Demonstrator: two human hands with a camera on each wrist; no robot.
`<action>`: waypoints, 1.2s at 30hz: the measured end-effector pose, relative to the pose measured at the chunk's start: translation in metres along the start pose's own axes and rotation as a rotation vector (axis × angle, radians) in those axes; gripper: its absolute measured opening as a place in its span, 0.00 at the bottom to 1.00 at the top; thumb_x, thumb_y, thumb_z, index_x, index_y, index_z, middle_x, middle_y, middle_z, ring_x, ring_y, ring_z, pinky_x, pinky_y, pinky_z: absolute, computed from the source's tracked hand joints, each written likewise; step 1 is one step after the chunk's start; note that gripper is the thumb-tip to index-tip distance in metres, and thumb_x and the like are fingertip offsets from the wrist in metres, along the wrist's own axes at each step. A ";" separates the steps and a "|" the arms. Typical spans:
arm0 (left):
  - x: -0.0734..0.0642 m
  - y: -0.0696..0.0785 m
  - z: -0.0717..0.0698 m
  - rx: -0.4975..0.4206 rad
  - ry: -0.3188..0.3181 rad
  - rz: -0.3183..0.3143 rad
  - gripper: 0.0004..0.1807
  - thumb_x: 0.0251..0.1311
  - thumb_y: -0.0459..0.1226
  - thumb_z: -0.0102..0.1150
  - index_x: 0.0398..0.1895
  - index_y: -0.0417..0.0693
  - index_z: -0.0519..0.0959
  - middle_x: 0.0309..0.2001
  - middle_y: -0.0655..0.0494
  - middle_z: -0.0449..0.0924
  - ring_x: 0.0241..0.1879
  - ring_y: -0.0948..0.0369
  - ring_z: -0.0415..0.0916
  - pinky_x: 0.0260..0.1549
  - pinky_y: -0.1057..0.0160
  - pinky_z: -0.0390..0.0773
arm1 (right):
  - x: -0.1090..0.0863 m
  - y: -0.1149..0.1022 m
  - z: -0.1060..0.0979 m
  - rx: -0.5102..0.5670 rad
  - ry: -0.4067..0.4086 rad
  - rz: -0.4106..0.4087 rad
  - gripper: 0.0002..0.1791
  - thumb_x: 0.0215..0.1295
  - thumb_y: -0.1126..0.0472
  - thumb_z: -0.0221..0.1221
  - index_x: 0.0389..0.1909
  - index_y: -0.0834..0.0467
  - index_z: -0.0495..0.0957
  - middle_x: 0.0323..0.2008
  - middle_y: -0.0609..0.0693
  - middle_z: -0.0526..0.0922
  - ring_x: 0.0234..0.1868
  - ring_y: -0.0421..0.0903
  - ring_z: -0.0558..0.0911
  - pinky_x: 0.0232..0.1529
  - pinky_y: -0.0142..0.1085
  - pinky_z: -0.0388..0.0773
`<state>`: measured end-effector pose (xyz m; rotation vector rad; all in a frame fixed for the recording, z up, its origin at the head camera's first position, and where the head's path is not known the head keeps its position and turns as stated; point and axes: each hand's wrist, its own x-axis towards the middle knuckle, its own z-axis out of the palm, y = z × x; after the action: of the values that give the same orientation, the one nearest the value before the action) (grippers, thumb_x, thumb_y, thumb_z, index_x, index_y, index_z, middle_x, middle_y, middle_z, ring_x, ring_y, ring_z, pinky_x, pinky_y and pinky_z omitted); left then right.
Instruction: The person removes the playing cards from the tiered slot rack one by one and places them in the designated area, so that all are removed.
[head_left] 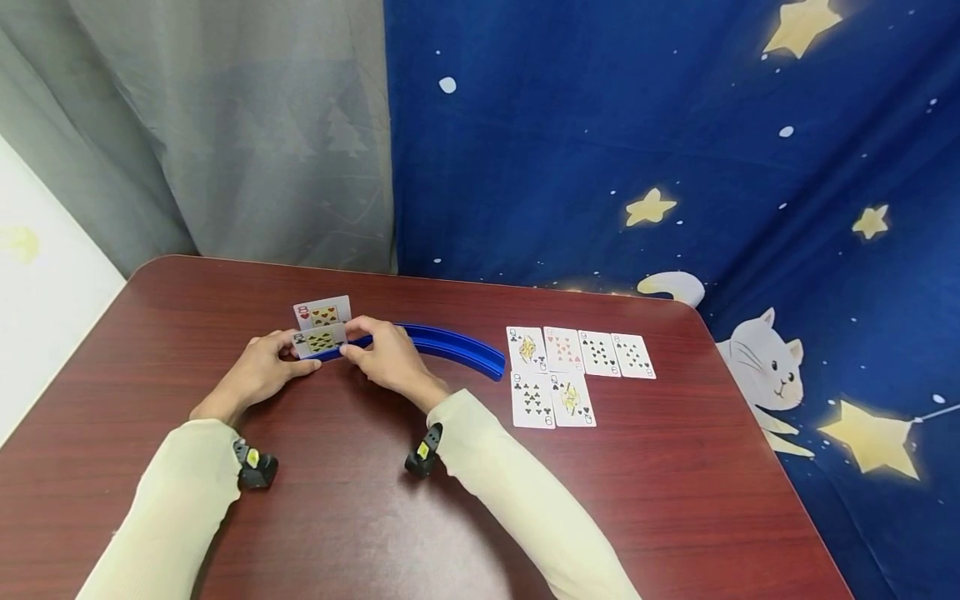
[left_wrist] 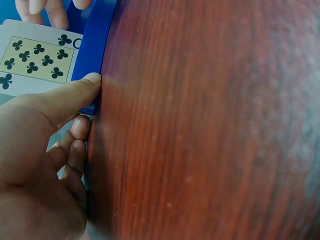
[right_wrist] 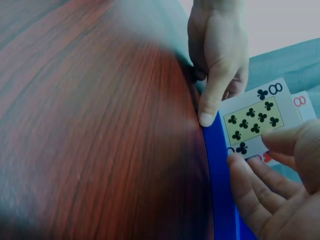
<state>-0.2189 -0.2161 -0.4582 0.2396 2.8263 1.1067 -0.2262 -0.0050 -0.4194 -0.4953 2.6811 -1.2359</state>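
A curved blue card holder (head_left: 457,348) lies on the table. Upright at its left end stands the eight of clubs (head_left: 321,341), and behind it rises the eight of hearts (head_left: 322,310). My left hand (head_left: 258,377) grips that end, its thumb (left_wrist: 82,90) on the front edge and its other fingers curled behind. My right hand (head_left: 393,358) holds the eight of clubs by its right edge between thumb and fingers. In the right wrist view the club card (right_wrist: 252,120) tilts, with the heart card (right_wrist: 303,105) showing partly past it.
Right of the holder, several playing cards lie face up in two rows, among them a nine of clubs (head_left: 533,402) and a picture card (head_left: 527,350). The brown table (head_left: 360,508) ends at a grey curtain (head_left: 285,167) and a blue starry curtain (head_left: 555,167).
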 end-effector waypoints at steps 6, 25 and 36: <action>0.000 0.000 0.001 -0.016 -0.006 0.017 0.22 0.63 0.41 0.66 0.53 0.35 0.76 0.54 0.31 0.76 0.53 0.41 0.74 0.52 0.40 0.71 | 0.000 -0.002 0.002 -0.100 0.100 -0.055 0.06 0.68 0.54 0.63 0.43 0.47 0.86 0.30 0.40 0.85 0.21 0.26 0.74 0.28 0.23 0.68; -0.001 0.000 0.003 0.010 0.053 0.045 0.14 0.58 0.36 0.69 0.41 0.37 0.77 0.37 0.45 0.76 0.40 0.51 0.71 0.40 0.58 0.66 | -0.008 0.002 -0.012 0.023 0.168 -0.059 0.07 0.67 0.56 0.64 0.42 0.51 0.87 0.29 0.46 0.87 0.23 0.30 0.81 0.23 0.24 0.68; -0.002 -0.001 0.000 0.008 0.050 0.043 0.17 0.60 0.41 0.68 0.29 0.44 0.69 0.32 0.50 0.70 0.36 0.54 0.68 0.34 0.62 0.64 | -0.018 0.015 -0.024 0.133 0.154 -0.017 0.07 0.68 0.57 0.63 0.41 0.53 0.86 0.25 0.53 0.87 0.24 0.54 0.85 0.17 0.28 0.74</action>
<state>-0.2164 -0.2167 -0.4589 0.2790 2.8836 1.1254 -0.2192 0.0276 -0.4153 -0.4206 2.6980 -1.5025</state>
